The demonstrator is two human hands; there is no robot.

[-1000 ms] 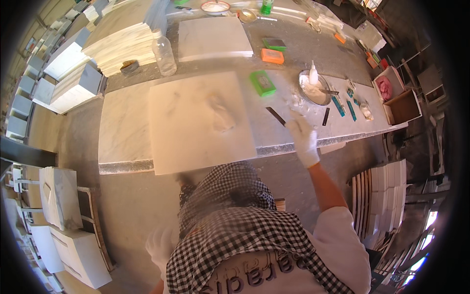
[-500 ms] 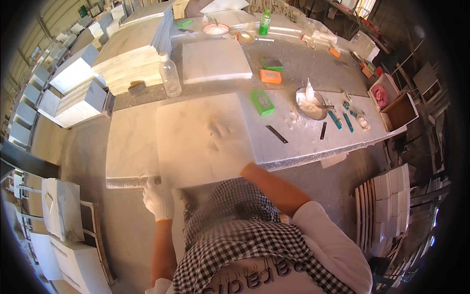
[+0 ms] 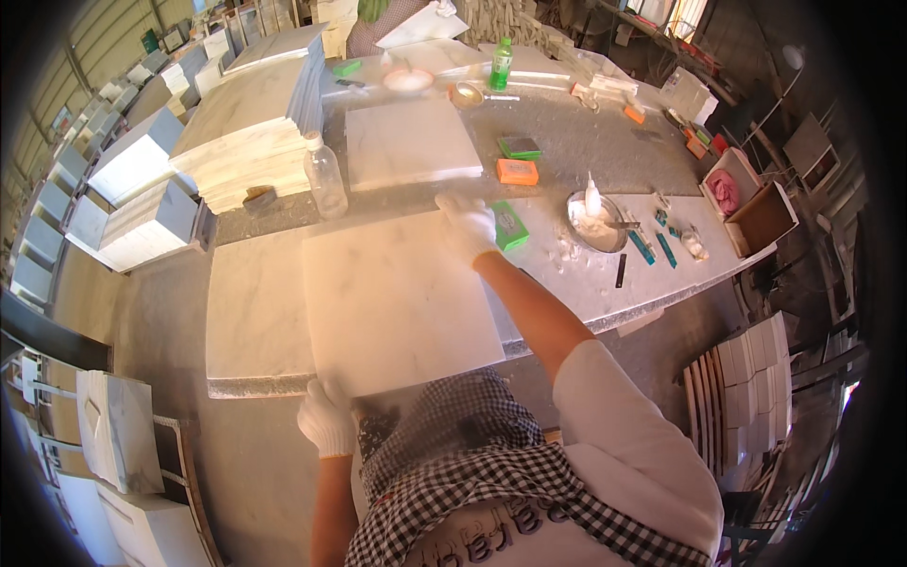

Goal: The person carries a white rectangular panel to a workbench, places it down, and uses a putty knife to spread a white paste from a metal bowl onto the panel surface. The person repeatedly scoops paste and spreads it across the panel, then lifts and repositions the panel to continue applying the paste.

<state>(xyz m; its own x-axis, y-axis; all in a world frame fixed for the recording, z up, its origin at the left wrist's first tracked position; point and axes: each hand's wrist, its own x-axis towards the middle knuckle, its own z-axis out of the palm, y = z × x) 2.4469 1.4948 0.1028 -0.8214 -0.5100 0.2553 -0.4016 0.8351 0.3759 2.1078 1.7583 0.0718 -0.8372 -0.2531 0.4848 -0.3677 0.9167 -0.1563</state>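
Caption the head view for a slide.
Slab with gloved left hand at near-left corner, gloved right hand at far-right.

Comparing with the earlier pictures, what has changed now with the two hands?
The left hand, at first apart from the white slab, has come forward to its near left corner. The right hand has moved from the bench at the slab's right, leftward and farther away, to the slab's far right corner. The orange box and green box stay as they were.
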